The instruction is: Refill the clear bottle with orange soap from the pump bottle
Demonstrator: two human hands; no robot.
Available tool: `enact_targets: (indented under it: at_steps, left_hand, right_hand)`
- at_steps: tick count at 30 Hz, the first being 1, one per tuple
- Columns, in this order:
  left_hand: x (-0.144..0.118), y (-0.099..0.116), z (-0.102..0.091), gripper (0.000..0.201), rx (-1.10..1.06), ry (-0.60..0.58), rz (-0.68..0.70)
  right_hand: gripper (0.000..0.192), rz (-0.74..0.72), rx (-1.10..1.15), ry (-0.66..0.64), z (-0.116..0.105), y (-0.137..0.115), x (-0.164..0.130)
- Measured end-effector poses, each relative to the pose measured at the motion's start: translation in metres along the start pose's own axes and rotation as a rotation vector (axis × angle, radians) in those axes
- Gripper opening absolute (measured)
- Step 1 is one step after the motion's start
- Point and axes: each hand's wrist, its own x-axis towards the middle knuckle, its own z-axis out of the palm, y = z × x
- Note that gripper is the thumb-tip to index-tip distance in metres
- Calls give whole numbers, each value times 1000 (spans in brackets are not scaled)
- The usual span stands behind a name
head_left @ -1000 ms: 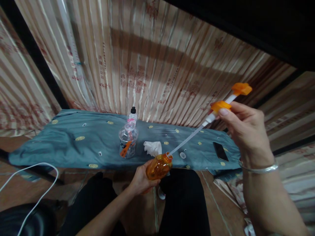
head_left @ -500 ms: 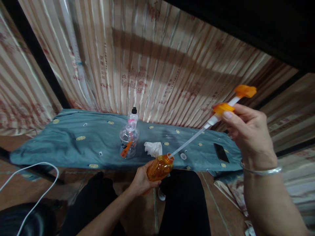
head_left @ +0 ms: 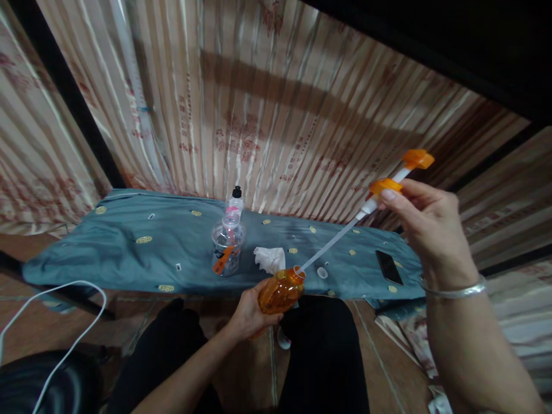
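1. Left hand wrapped around the lower body of an orange bottle, held low in the near centre above the knees, neck tilted up to the right.
2. Right hand raised at the right, fingers pinching the orange collar of a pump dispenser; pump head sticks out above the fingers, up and to the right.
3. Pump's thin clear tube slants down-left from the collar, its lower end at the bottle's open neck; can't tell how far inside it goes.
4. Silver bangle on the right wrist.
5. Behind the hands, a low surface covered by a blue-grey cloth with small yellow motifs.
6. On the cloth, centre: clear plastic jar with orange bits inside; a small bottle with a black cap just behind it.
7. Crumpled white tissue right of the jar, near the orange bottle.
8. Small white cap just right of the bottle neck, lying on the cloth.
9. Dark phone flat on the cloth, far right.
10. White cable loops across the near left floor.
11. Striped curtain fills the far side.
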Motion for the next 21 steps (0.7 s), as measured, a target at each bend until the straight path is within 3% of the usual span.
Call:
enact_targets:
  at_steps: [21]
  left_hand:
    - [1, -1, 1, 71, -5, 1, -15]
  right_hand:
    - [18, 6, 47, 9, -1, -1, -2]
